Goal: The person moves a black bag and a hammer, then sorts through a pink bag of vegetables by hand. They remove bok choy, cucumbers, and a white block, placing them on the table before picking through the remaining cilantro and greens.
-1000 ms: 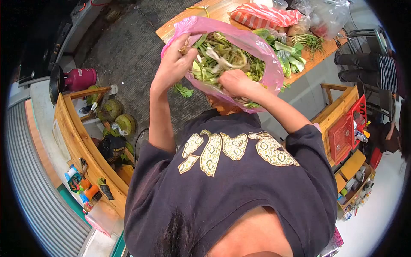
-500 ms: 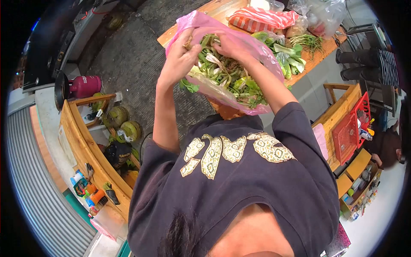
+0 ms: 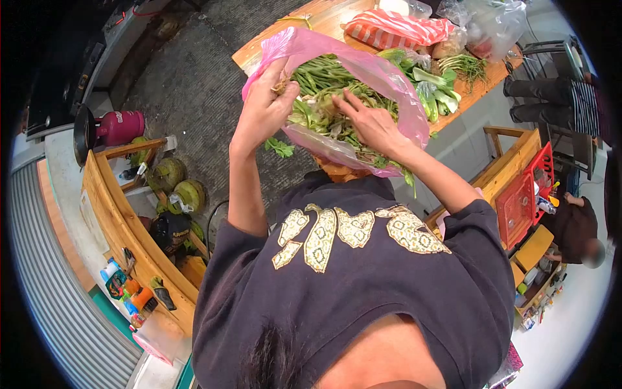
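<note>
A pink plastic bag (image 3: 409,107) stands wide open in front of me, full of greens. Long green beans (image 3: 319,72) show at its far side, and leafy stems with pale roots (image 3: 337,126) lie nearer me. My left hand (image 3: 264,107) is closed on the bag's left rim; a small brown tuft pokes out by its thumb, and I cannot make out what it is. Over the leafy stems rests my right hand (image 3: 374,126), fingers stretched and apart, the tips touching the greens. A leafy sprig (image 3: 280,148) hangs outside the bag at the lower left.
On the wooden table (image 3: 259,52) are a red-and-white striped bag (image 3: 395,29), bok choy (image 3: 437,91) and a clear plastic bag (image 3: 495,26). Red crates (image 3: 516,206) sit on a bench at right. Gas cylinders (image 3: 188,194) stand at left. Another person (image 3: 570,223) is at far right.
My right hand has moved down toward me and its fingers have spread. Leafy stems have shifted nearer, baring the long beans. My left hand stays on the rim.
</note>
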Motion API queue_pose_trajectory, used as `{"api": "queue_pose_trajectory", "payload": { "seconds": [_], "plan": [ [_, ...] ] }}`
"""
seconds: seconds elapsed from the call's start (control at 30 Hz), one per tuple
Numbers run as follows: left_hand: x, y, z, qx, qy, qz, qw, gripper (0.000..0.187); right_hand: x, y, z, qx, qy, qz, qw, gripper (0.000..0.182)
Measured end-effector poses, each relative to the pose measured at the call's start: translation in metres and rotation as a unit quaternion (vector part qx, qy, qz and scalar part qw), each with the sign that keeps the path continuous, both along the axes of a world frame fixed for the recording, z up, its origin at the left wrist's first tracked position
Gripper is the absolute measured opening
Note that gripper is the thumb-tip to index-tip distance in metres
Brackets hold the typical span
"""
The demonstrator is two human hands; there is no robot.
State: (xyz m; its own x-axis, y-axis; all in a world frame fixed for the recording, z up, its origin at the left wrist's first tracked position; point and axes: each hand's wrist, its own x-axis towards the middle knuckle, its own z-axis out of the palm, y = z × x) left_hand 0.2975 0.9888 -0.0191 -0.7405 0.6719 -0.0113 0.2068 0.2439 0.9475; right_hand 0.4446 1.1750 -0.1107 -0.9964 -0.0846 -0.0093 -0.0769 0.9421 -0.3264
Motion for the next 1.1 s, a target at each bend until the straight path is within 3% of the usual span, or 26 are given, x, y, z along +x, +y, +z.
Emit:
{"api": "queue_pose_trajectory", "payload": {
  "seconds": [0.1, 0.23, 0.27, 0.37, 0.57, 0.63, 0.7, 0.73, 0.83, 0.93, 1.03, 1.1],
  "plan": [
    [0.000, -0.001, 0.003, -0.012, -0.018, -0.003, 1.000, 0.050, -0.004, 0.004, -0.003, -0.038, 0.014, -0.054, 0.998, 0.065],
    [-0.003, -0.001, 0.000, -0.006, 0.012, -0.006, 1.000, 0.050, -0.018, 0.017, 0.001, -0.071, -0.029, -0.069, 0.995, 0.034],
    [-0.002, 0.001, 0.005, -0.008, -0.008, -0.005, 1.000, 0.051, -0.023, 0.019, 0.003, -0.099, 0.019, -0.097, 0.990, 0.025],
    [-0.003, 0.004, 0.005, 0.000, -0.041, -0.004, 0.999, 0.051, -0.045, 0.037, 0.002, -0.068, 0.040, -0.156, 0.985, 0.026],
    [-0.007, 0.019, 0.004, 0.020, -0.058, -0.025, 0.998, 0.048, -0.091, 0.035, -0.033, -0.047, 0.076, -0.100, 0.991, 0.025],
    [-0.007, 0.023, 0.008, 0.018, -0.057, -0.038, 0.997, 0.047, -0.110, 0.030, -0.056, -0.100, 0.169, -0.098, 0.976, 0.028],
    [-0.004, 0.023, 0.015, 0.018, -0.046, -0.045, 0.998, 0.047, -0.123, 0.029, -0.061, -0.075, 0.177, -0.106, 0.976, 0.031],
    [-0.003, 0.023, 0.014, 0.018, -0.051, -0.037, 0.998, 0.047, -0.126, 0.028, -0.060, -0.065, 0.092, -0.129, 0.985, 0.035],
    [-0.006, 0.018, 0.004, 0.021, -0.018, -0.025, 0.999, 0.046, -0.117, 0.024, -0.060, -0.083, 0.056, -0.118, 0.988, 0.033],
    [-0.006, 0.014, 0.001, 0.018, -0.044, -0.015, 0.999, 0.046, -0.114, 0.026, -0.060, -0.080, 0.078, -0.100, 0.989, 0.029],
    [-0.007, 0.014, 0.000, 0.006, -0.023, -0.026, 0.999, 0.047, -0.109, 0.035, -0.061, -0.186, 0.143, -0.133, 0.963, 0.029],
    [-0.006, 0.015, 0.007, 0.004, -0.042, -0.026, 0.999, 0.048, -0.107, 0.046, -0.043, -0.156, 0.062, -0.182, 0.969, 0.033]
  ]
}}
